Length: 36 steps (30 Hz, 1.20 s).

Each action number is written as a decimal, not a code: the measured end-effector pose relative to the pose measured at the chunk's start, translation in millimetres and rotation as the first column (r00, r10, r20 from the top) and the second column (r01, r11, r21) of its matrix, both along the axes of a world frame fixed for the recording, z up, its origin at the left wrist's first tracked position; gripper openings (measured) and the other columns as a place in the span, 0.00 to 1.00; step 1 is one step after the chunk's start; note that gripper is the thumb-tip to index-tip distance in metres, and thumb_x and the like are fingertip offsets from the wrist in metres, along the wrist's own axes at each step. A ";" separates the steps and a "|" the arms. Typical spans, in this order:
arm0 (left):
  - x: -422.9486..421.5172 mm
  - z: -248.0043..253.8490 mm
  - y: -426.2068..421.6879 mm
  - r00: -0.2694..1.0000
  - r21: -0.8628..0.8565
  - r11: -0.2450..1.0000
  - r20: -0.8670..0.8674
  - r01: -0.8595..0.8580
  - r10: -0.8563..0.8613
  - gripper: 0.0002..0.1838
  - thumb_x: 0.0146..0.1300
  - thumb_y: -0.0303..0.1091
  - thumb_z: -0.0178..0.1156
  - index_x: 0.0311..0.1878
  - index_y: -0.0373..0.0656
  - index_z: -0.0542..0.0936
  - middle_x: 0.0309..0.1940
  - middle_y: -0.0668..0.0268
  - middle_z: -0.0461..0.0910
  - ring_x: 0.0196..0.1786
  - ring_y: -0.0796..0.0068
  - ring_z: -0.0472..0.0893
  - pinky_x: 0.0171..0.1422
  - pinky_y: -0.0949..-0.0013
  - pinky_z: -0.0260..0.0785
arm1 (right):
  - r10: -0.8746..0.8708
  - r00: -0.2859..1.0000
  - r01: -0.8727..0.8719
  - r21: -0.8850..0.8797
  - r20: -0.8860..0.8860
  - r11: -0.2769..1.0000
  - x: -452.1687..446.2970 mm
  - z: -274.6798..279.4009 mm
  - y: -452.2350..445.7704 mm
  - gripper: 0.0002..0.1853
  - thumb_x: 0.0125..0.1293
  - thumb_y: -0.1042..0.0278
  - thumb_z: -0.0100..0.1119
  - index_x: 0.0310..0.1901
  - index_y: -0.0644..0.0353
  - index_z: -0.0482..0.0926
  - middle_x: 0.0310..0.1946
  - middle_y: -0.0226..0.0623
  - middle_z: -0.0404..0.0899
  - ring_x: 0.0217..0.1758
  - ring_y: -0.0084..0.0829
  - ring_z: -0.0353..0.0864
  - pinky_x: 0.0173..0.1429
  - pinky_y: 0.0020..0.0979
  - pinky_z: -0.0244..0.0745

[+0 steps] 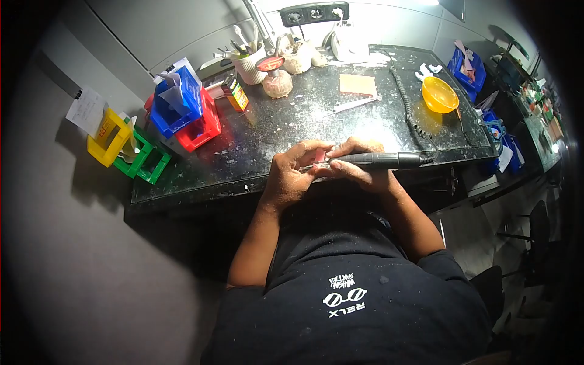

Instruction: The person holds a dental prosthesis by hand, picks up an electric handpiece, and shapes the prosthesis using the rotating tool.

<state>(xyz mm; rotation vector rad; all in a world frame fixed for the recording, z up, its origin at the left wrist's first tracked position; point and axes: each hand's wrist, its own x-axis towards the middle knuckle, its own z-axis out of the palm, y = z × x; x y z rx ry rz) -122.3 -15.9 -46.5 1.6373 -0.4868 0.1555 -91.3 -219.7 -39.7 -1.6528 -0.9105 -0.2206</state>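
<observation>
Near the front edge of the dark workbench (292, 137), my two hands meet. Wrapped in my right hand (368, 170) is a black rotary handpiece (383, 160), lying nearly level with its working end pointing left. My left hand (294, 173) is closed on a small pink piece (319, 156). The handpiece tip is at this piece, but fingers partly hide it, so I cannot tell whether they touch. Pale dust coats the fingers of both hands. The handpiece's coiled cord (404, 97) crosses the bench top.
Yellow (109, 139), green (152, 165), blue (176, 103) and red (204, 128) bins stand on the left. Behind are a tool cup (249, 66) and a round brush-topped pot (277, 84). A pink sheet (357, 84), a white stick-like tool (359, 104) and a yellow bowl (440, 95) lie rightward.
</observation>
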 end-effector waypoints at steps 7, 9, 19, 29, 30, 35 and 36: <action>2.8 -3.9 1.2 0.999 -0.009 1.000 0.039 0.023 -0.023 0.19 0.61 0.19 0.66 0.56 0.38 0.79 0.53 0.61 0.84 0.56 0.70 0.82 0.65 0.66 0.74 | 0.015 1.000 -0.015 -0.010 0.009 1.000 -0.9 1.4 -1.6 0.09 0.62 0.68 0.70 0.39 0.62 0.83 0.35 0.40 0.86 0.37 0.31 0.87 0.44 0.30 0.80; 1.6 -3.0 2.4 1.000 -0.024 0.999 0.004 0.028 -0.028 0.19 0.61 0.19 0.66 0.56 0.38 0.79 0.53 0.60 0.83 0.57 0.70 0.82 0.65 0.66 0.74 | -0.023 0.993 0.020 -0.027 -0.115 0.999 -3.2 3.6 -0.9 0.09 0.62 0.67 0.71 0.39 0.62 0.83 0.35 0.40 0.86 0.37 0.32 0.87 0.44 0.31 0.80; 1.5 -2.3 -0.9 0.996 -0.038 0.999 0.092 0.010 -0.006 0.21 0.60 0.15 0.64 0.57 0.37 0.75 0.55 0.56 0.82 0.61 0.66 0.80 0.68 0.63 0.72 | -0.024 1.000 0.024 -0.013 0.017 1.000 -0.4 2.0 2.9 0.09 0.61 0.67 0.71 0.38 0.62 0.83 0.32 0.39 0.86 0.35 0.30 0.87 0.41 0.30 0.79; 2.1 -4.8 -0.6 0.996 -0.023 1.000 0.093 -0.009 0.011 0.24 0.58 0.15 0.67 0.56 0.37 0.72 0.56 0.52 0.80 0.63 0.62 0.79 0.70 0.61 0.71 | -0.034 0.984 0.042 -0.042 0.174 0.998 0.6 1.8 2.2 0.09 0.61 0.67 0.71 0.37 0.62 0.83 0.32 0.37 0.86 0.34 0.28 0.86 0.40 0.29 0.78; 2.4 -4.9 -0.7 0.996 -0.035 0.999 0.093 -0.008 0.011 0.24 0.58 0.15 0.67 0.56 0.37 0.72 0.57 0.52 0.80 0.63 0.62 0.79 0.70 0.61 0.71 | -0.035 0.996 0.038 -0.030 0.078 0.999 -0.6 1.2 2.1 0.09 0.61 0.67 0.71 0.37 0.61 0.84 0.32 0.37 0.86 0.34 0.29 0.86 0.40 0.30 0.78; 1.4 -3.6 -1.1 0.995 -0.042 0.999 0.094 -0.011 0.015 0.23 0.58 0.14 0.66 0.56 0.37 0.72 0.57 0.52 0.79 0.63 0.63 0.79 0.70 0.61 0.71 | -0.031 0.999 0.033 -0.048 0.043 0.998 -1.4 2.5 0.7 0.09 0.61 0.68 0.70 0.39 0.62 0.84 0.33 0.39 0.86 0.35 0.31 0.86 0.42 0.30 0.79; 1.9 -4.3 -1.0 0.994 -0.013 1.000 0.109 -0.023 0.024 0.23 0.58 0.14 0.67 0.56 0.37 0.72 0.57 0.52 0.79 0.63 0.63 0.79 0.70 0.61 0.71 | -0.001 0.993 0.009 -0.061 0.120 0.998 -1.1 3.5 0.0 0.09 0.61 0.68 0.70 0.39 0.63 0.84 0.34 0.39 0.86 0.36 0.30 0.86 0.42 0.29 0.79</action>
